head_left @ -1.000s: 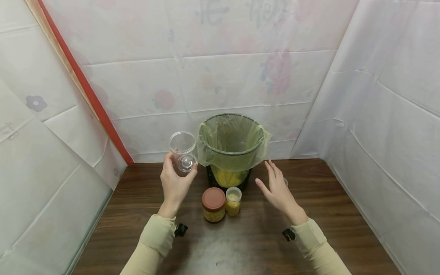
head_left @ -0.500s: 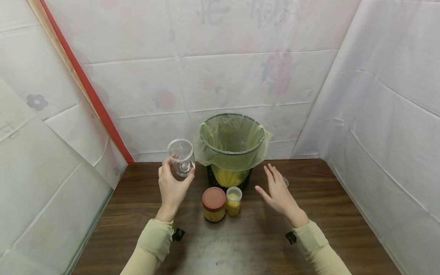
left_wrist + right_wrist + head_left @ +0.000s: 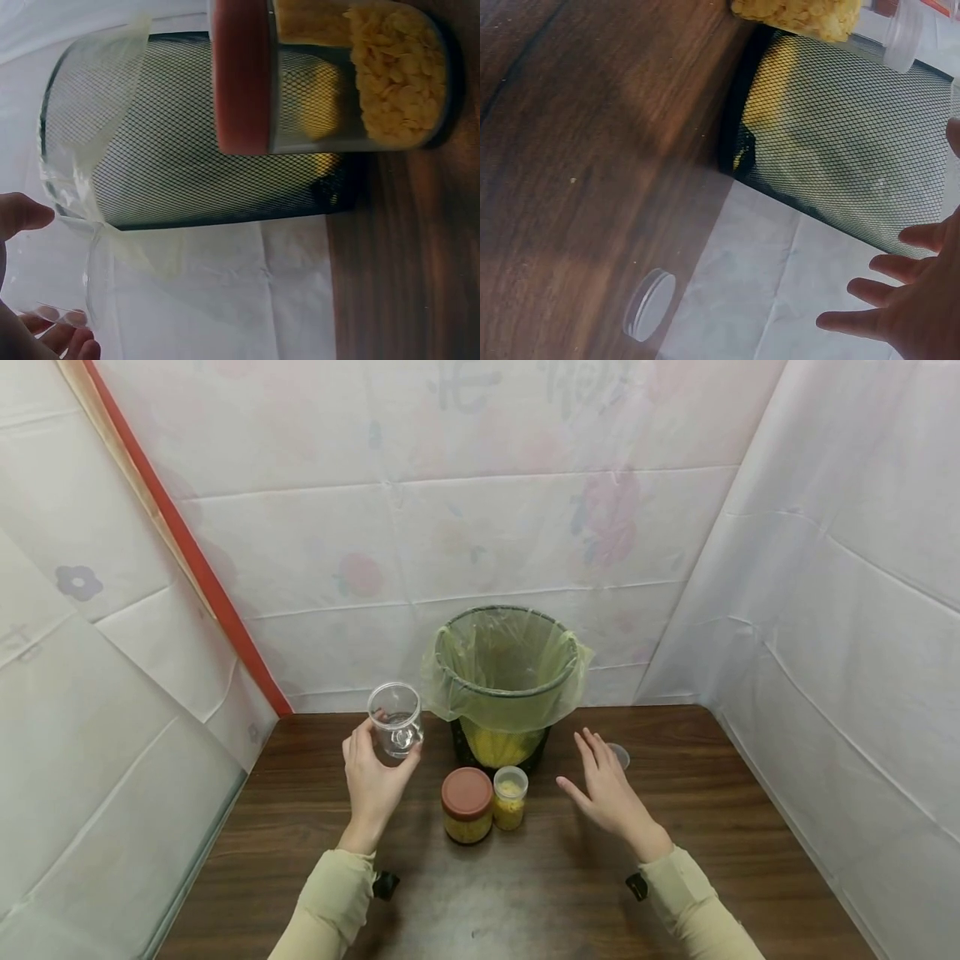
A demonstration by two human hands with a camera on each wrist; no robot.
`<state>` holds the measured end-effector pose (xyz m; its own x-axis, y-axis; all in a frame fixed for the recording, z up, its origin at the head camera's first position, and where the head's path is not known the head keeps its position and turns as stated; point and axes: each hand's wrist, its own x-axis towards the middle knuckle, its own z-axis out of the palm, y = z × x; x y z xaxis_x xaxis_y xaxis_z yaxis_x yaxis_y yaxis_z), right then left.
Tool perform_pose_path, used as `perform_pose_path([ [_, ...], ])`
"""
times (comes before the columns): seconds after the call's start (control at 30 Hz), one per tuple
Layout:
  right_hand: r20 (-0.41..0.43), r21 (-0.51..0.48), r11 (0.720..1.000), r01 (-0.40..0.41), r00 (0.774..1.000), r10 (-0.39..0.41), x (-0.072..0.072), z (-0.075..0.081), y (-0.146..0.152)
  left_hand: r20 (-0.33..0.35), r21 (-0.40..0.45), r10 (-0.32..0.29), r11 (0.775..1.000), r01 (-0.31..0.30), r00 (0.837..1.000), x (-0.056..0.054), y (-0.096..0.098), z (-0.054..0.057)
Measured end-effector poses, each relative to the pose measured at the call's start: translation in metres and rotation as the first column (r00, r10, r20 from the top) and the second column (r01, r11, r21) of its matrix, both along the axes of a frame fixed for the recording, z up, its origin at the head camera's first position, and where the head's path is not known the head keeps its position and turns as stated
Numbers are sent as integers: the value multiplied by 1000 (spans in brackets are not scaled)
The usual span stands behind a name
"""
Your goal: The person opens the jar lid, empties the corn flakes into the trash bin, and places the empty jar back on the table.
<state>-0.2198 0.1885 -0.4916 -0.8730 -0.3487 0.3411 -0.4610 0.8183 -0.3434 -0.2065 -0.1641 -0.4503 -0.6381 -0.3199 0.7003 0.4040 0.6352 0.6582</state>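
Observation:
My left hand [image 3: 375, 781] grips an upright clear plastic jar [image 3: 396, 720] with no lid on it, to the left of a mesh bin [image 3: 502, 743]. The left wrist view has the thumb on one side of the clear jar [image 3: 56, 270] and fingers on the other. My right hand [image 3: 611, 789] hovers right of the bin, fingers spread and holding nothing. Between the hands stand a jar with a brown-red lid [image 3: 467, 802], holding yellow flakes, and a smaller lidless clear jar [image 3: 509, 802], also with yellow flakes. A clear round lid [image 3: 651, 306] lies on the table beyond my right hand.
The bin has a thin yellow-green bag [image 3: 498, 714] folded over its rim, with something yellow low inside. It stands at the back of the dark wood table [image 3: 525, 902]. White patterned sheets [image 3: 487, 543] enclose the back and sides, with a red strip [image 3: 187, 543] at left.
My left hand has lowered the clear jar and drawn it slightly toward me. The right hand has moved a little toward me, showing more of the lid behind it.

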Motion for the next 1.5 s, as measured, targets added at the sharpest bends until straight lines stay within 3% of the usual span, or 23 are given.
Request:
perform_pose_path([
  [0.6,12,31,1000,-4,1000,3,1,-18,5,110,14,19,1000,-20,994,1,-6,-25],
  [1.27,-26,64,998,10,1000,-9,-1,-32,15,216,16,44,999,-49,975,-8,-13,-52],
  [1.5,33,65,997,29,999,-31,1,-34,18,263,23,36,999,-44,964,-10,-16,-59],
])
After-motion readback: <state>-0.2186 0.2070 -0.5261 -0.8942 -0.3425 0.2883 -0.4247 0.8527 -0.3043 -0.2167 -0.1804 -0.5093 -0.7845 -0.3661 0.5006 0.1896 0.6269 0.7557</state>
